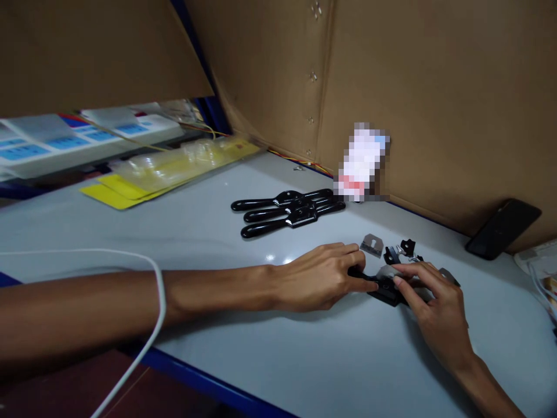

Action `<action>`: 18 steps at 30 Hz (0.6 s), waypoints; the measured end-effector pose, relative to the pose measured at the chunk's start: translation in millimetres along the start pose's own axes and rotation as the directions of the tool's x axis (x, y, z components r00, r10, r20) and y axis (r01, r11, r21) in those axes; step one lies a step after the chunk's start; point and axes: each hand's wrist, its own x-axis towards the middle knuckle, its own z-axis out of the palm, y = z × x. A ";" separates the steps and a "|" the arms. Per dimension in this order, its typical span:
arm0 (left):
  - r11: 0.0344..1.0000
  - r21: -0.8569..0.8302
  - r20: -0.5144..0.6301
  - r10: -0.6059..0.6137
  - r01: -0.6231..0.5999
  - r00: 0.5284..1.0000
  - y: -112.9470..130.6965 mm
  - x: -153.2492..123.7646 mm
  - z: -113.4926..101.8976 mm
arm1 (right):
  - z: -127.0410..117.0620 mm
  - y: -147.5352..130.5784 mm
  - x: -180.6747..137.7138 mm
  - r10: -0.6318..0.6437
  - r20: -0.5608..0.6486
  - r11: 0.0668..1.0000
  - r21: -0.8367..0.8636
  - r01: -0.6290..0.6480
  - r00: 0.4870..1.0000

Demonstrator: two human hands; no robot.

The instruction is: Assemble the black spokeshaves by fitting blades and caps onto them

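My left hand (322, 276) reaches across the pale table (261, 348) and pinches the left end of a small black tool part (385, 290). My right hand (429, 296) comes from the lower right, its fingers curled over the same part and pressing a grey metal piece (389, 271) on top of it. Just behind lie a loose grey metal blade (372, 244) and small black fittings (402, 251). Further back, three finished black two-handled tools (289, 212) lie side by side.
A dark phone (502, 228) leans against the cardboard wall (435, 87) at the right. Yellow cards in clear bags (174, 168) lie at the back left. A white cable (156, 290) loops over my left forearm. The table's blue front edge (209, 383) runs below.
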 end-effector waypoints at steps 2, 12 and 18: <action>1.000 0.011 0.016 -0.011 0.010 1.000 0.3 0.1 -0.5 | 0.0 0.6 0.5 -0.026 0.015 1.000 0.004 0.026 1.000; 1.000 0.009 0.049 -0.022 0.021 0.999 0.3 0.6 1.5 | -4.0 0.4 2.5 0.020 0.115 0.997 0.075 -0.029 0.993; 1.000 0.019 0.027 -0.007 0.006 1.000 0.2 0.1 0.6 | -1.7 2.5 3.6 0.080 0.117 0.989 0.113 -0.094 0.990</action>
